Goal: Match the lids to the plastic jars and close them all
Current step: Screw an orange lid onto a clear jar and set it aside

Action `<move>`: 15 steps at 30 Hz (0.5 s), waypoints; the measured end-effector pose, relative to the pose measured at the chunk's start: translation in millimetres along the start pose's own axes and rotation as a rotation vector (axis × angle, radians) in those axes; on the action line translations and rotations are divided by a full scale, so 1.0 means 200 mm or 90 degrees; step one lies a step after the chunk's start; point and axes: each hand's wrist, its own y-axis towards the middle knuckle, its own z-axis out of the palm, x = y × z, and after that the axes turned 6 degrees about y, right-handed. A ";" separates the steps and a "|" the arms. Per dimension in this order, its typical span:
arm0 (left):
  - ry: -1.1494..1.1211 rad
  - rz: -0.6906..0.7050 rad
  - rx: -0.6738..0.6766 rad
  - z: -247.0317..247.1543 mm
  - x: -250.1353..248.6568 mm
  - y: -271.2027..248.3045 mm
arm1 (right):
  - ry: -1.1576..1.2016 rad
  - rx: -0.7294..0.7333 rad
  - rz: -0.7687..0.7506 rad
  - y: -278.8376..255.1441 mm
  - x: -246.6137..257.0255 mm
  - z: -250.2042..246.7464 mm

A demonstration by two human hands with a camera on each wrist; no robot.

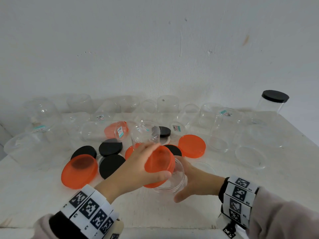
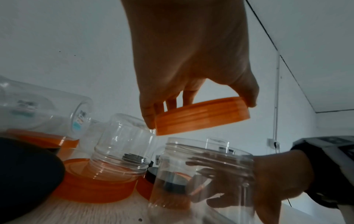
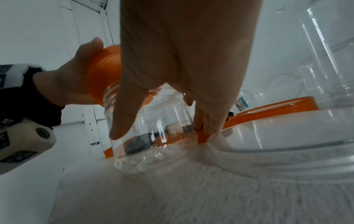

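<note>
Two hands are at work over a white table (image 1: 189, 213). Left hand (image 1: 138, 168) grips an orange lid (image 1: 159, 160) by its rim, thumb on the near side and fingers curled over the far side; the left wrist view shows the lid (image 2: 203, 116) tilted and held just above the mouth of an upright clear jar (image 2: 201, 174), not yet seated on the threads. Right hand (image 1: 195, 181) wraps that jar (image 1: 174, 180) from its right side, thumb in front, fingers round the back; the fingertips are seen only through the plastic, distorted. The jar stands on the table near its front edge.

Behind lie more loose lids: a large orange lid (image 1: 79, 171) at left, another orange lid (image 1: 192, 146) at right, and several black lids (image 1: 110, 147), some partly covered by the hands. Many clear jars (image 1: 222, 131) crowd the rear, upright, inverted or on their sides; their outlines merge and cannot be counted reliably. One capped jar (image 1: 272, 102) stands at far right with a black lid on.
</note>
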 end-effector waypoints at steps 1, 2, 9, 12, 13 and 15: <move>0.019 0.000 0.002 0.01 -0.01 0.00 | 0.024 0.003 -0.002 0.00 0.00 0.00; 0.037 0.000 0.002 0.02 -0.01 0.01 | 0.043 0.003 -0.004 0.00 0.00 -0.01; 0.146 -0.007 0.016 0.09 -0.04 0.03 | 0.044 -0.030 -0.022 0.03 -0.02 -0.01; 0.168 -0.003 0.014 0.11 -0.05 0.05 | 0.034 -0.046 -0.025 0.05 -0.02 -0.02; 0.167 -0.003 0.010 0.12 -0.05 0.06 | 0.029 -0.053 -0.023 0.05 -0.03 -0.02; 0.159 -0.005 0.005 0.13 -0.05 0.08 | 0.015 -0.065 -0.019 0.06 -0.03 -0.04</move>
